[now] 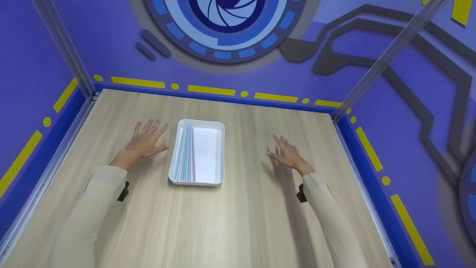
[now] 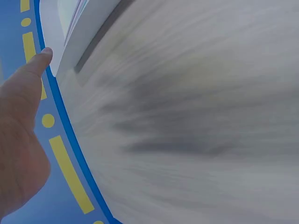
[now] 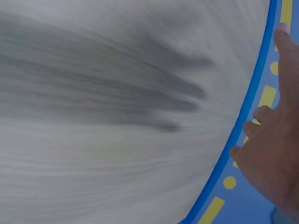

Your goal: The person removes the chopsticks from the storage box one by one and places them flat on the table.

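Observation:
A white rectangular tray (image 1: 196, 183) lies on the table, left of the middle. Along its left side run several long, thin pastel pieces (image 1: 185, 156) in light blue, pink and lilac; their exact kind cannot be told. My left hand (image 1: 143, 143) hovers over the table to the left of the tray, fingers spread, thumb pointing at the tray without touching it. Well to the right of the tray, my right hand (image 1: 289, 154) is held above the table with its fingers extended. Neither hand holds anything. In the left wrist view, the tray's side (image 2: 91, 39) appears beyond the thumb.
The wood-grain table (image 1: 238, 223) is enclosed by purple-blue panels (image 1: 260, 74) with yellow dashes at the back and both sides. Metal posts (image 1: 386, 59) rise at the back corners. Both hands cast shadows on the tabletop.

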`<control>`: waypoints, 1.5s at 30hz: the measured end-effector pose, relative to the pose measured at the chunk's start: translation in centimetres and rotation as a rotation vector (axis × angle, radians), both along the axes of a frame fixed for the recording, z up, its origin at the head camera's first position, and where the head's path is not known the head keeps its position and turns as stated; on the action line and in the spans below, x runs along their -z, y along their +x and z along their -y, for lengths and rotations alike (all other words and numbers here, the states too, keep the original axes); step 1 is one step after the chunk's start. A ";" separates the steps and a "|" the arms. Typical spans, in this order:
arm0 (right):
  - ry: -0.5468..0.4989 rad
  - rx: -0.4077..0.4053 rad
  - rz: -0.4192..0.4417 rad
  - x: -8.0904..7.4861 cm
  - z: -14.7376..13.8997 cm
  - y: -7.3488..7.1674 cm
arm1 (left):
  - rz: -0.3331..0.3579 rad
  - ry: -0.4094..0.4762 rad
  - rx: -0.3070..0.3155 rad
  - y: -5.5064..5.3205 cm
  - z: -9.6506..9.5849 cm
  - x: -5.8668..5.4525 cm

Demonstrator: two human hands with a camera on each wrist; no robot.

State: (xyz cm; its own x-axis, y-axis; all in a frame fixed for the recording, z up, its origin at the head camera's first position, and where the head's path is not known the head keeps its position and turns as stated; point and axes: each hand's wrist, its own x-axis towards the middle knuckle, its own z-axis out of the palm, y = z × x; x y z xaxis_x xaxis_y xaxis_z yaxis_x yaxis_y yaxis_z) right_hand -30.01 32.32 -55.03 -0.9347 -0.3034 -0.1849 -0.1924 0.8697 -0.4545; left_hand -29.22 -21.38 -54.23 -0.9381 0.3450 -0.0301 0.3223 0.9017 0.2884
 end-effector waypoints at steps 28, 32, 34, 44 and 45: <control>-0.539 -0.072 0.126 2.3 8.6 -0.3 | 0.242 0.640 -0.050 1.0 -3.1 5.0; -0.566 -0.092 0.118 2.3 9.6 -0.1 | 0.312 0.687 -0.081 0.9 -3.2 5.4; -0.581 -0.093 0.116 2.2 10.0 -0.1 | 0.352 0.710 -0.095 0.9 -3.1 5.6; -0.610 -0.086 0.144 1.9 11.4 -0.3 | 0.457 0.785 -0.182 0.7 -3.2 6.6; -0.608 -0.091 0.144 1.9 11.5 -0.4 | 0.457 0.792 -0.182 0.7 -3.2 6.6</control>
State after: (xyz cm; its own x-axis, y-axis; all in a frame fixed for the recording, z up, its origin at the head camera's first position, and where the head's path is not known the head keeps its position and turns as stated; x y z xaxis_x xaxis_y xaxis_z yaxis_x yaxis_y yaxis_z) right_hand -30.38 20.79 -56.93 -0.8788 -0.4711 -0.0767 -0.1533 0.4307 -0.8894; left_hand -28.53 -18.17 -60.88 -0.9347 0.2721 -0.2286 -0.1011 0.4132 0.9050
